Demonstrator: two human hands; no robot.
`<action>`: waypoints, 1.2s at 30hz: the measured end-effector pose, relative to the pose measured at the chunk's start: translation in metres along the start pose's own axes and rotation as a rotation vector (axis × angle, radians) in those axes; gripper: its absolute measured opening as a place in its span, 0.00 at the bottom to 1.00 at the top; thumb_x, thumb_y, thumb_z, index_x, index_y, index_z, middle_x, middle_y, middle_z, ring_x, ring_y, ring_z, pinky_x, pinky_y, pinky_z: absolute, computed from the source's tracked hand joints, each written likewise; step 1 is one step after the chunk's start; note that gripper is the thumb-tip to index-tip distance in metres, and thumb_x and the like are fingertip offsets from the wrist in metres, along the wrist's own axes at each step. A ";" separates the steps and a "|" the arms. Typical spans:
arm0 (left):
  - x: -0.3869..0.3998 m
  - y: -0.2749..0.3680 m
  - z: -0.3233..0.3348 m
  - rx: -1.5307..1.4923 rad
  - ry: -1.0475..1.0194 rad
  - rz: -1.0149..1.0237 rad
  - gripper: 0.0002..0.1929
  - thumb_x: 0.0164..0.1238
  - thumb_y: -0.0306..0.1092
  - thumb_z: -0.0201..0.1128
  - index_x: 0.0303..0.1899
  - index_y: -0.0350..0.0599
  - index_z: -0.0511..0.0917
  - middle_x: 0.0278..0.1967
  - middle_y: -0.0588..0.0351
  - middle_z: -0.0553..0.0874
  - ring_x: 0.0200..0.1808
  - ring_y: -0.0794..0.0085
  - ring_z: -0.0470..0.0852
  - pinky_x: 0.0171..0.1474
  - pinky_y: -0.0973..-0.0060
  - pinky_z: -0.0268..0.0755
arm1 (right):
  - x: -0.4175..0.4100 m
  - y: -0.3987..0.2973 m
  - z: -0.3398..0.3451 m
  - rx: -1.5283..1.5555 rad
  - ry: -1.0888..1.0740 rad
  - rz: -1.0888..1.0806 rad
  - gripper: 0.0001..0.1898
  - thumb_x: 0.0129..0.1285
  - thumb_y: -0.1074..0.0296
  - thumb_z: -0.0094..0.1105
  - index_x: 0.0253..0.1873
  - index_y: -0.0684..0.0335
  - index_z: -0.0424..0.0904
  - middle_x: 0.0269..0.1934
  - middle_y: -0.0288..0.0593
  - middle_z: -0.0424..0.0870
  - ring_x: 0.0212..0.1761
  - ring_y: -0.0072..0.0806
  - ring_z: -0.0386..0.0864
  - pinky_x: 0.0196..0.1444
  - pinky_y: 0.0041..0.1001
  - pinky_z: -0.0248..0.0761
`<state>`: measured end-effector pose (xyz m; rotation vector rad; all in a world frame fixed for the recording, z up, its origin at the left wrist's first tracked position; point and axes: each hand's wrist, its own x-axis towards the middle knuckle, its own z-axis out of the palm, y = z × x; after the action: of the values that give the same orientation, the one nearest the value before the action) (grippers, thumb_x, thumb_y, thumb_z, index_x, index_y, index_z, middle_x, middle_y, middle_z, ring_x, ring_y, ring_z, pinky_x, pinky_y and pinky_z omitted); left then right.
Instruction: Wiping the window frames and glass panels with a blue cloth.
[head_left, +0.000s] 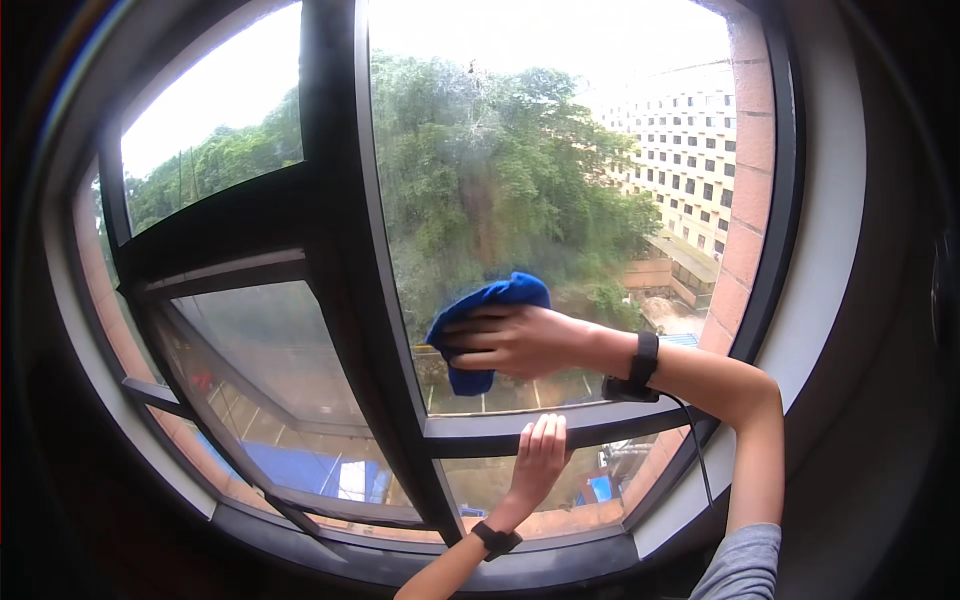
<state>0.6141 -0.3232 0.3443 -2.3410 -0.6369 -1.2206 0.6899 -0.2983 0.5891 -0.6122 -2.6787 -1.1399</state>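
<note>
A folded blue cloth (514, 287) lies flat against the large upper window pane (495, 165), near its lower left corner. My right hand (517, 341) presses on it with the fingers spread across its surface. Smears and a hazy patch mark the glass above the cloth. Lower down, my left hand (541, 454) rests its fingers over the dark horizontal window rail (622, 431) and grips its edge. Each wrist wears a black strap, and a small black device (630, 388) with a cable hangs under the right wrist.
At left, a dark mullion (337, 187) separates the big pane from a tilted-out sash (262, 360). A lower pane (495, 480) sits beneath the rail, above the window sill (555, 562). White reveal (832, 225) borders the right side. Outside stand trees and a multi-storey building (682, 150).
</note>
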 end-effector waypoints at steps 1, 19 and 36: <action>0.001 0.001 0.000 0.015 0.035 0.007 0.31 0.59 0.47 0.66 0.59 0.38 0.69 0.54 0.49 0.73 0.60 0.62 0.71 0.64 0.59 0.60 | 0.002 0.023 -0.023 -0.045 0.106 0.042 0.16 0.55 0.69 0.59 0.51 0.56 0.75 0.57 0.43 0.78 0.64 0.35 0.73 0.69 0.38 0.63; -0.034 -0.016 -0.057 -0.203 0.092 -0.277 0.39 0.57 0.41 0.65 0.65 0.34 0.54 0.61 0.40 0.63 0.65 0.53 0.60 0.66 0.49 0.45 | -0.057 -0.054 0.027 -0.138 -0.072 0.164 0.26 0.56 0.66 0.56 0.62 0.50 0.70 0.67 0.42 0.69 0.70 0.35 0.65 0.72 0.38 0.53; 0.049 -0.060 -0.054 -0.171 0.105 -0.290 0.36 0.59 0.32 0.57 0.68 0.32 0.53 0.68 0.35 0.54 0.70 0.42 0.53 0.70 0.48 0.45 | -0.021 0.199 -0.225 -0.439 0.774 0.541 0.19 0.58 0.71 0.50 0.56 0.57 0.72 0.53 0.46 0.78 0.56 0.43 0.75 0.61 0.43 0.65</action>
<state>0.5696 -0.2951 0.4231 -2.3603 -0.8909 -1.5698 0.7929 -0.3425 0.8683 -0.7045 -1.5126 -1.4118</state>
